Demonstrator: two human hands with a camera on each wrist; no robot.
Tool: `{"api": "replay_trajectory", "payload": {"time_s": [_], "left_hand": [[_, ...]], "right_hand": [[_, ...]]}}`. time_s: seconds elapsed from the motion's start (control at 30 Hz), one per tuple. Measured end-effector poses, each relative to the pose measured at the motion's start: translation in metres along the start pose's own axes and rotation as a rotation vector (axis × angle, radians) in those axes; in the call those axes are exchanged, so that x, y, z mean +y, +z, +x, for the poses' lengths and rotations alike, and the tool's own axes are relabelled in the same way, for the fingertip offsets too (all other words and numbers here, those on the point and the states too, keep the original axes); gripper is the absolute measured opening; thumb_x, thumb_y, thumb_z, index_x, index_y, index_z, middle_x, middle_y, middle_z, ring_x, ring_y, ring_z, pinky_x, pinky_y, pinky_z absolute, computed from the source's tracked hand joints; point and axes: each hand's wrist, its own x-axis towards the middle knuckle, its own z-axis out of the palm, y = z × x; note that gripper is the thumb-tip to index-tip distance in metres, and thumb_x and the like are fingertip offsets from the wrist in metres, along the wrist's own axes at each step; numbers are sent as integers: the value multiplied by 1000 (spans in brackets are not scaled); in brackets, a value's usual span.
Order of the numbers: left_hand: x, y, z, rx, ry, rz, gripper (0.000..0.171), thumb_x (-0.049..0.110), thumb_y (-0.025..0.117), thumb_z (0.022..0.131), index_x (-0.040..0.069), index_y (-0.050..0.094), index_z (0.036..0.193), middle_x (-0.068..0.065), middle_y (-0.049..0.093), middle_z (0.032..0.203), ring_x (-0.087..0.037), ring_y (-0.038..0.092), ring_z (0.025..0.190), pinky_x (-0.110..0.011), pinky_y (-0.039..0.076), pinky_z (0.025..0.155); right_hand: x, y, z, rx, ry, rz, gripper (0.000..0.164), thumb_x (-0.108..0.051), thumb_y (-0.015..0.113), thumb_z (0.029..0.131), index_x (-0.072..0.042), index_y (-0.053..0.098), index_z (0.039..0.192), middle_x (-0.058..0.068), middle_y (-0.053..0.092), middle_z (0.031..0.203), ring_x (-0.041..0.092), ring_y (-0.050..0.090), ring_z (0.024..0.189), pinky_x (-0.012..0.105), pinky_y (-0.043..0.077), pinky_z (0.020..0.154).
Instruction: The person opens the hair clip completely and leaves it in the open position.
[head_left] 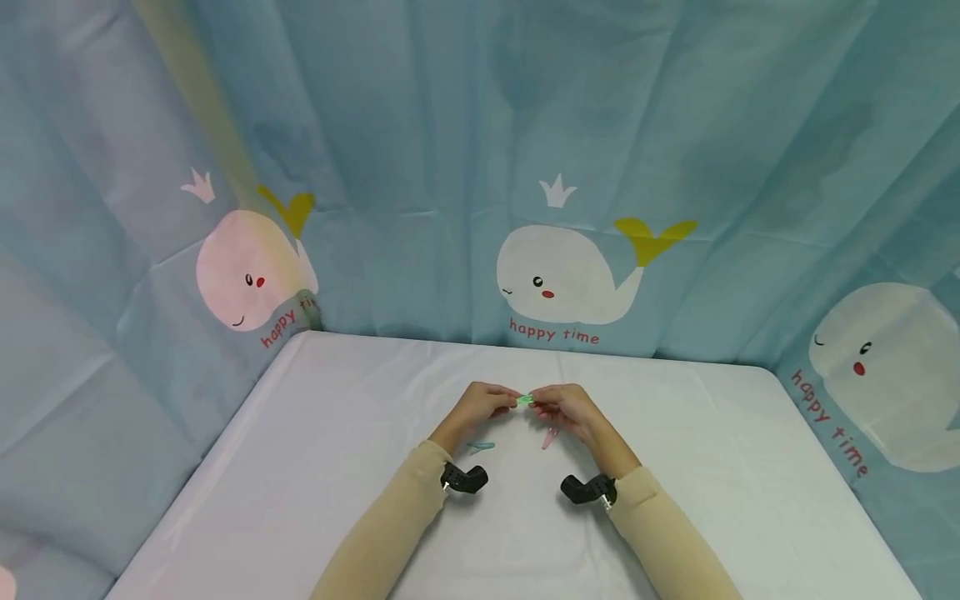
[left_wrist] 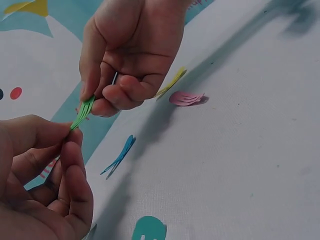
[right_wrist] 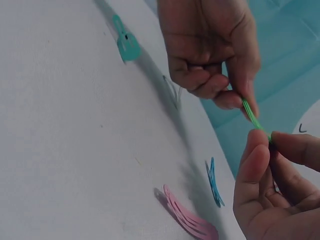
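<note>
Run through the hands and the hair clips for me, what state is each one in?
Left hand: pinching one end of the green clip.
Right hand: pinching the other end.
Green clip: held in the air; open or snapped, can't tell.
Blue clip: on the white table, apparently sprung open.
Grey clip: arms spread in a V.
Teal clip, pink clip, yellow clip: lying on the table; open or snapped unclear.

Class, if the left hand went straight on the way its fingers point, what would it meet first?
Beyond the green clip that the left hand pinches, probably the right hand, holding the clip's other end; exact depth is unclear.
</note>
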Motion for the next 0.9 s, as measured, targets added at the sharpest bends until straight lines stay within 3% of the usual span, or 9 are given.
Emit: {"api": "replay_trajectory", "payload": {"time_s": [0.33, 0.67, 0.9], "left_hand": [[-3, 1, -10, -28, 2, -165, 24, 12, 63, 92, -3, 72, 109, -5, 75, 94, -9, 65, 79, -24, 53, 74], [-5, 7, -17, -41, 33, -398, 32, 11, 60, 95, -8, 64, 120, 3, 69, 85, -4, 63, 76, -19, 51, 72], [-9, 8, -22, -89, 33, -507, 36, 5, 56, 96, -15, 56, 126, 3, 68, 85, -3, 62, 75, -16, 50, 69]], "right_hand": [[5, 6, -7, -4, 13, 123, 18, -4, 61, 92, 8, 64, 104, 2, 70, 74, 7, 63, 64, 17, 52, 60], [4, 10, -15, -17, -36, 118, 25, -6, 56, 95, 10, 61, 113, -1, 70, 75, 6, 65, 67, 18, 54, 63], [5, 10, -24, -50, -57, 172, 14, -5, 56, 95, 3, 67, 101, -1, 71, 74, 6, 66, 67, 18, 54, 63]]}}
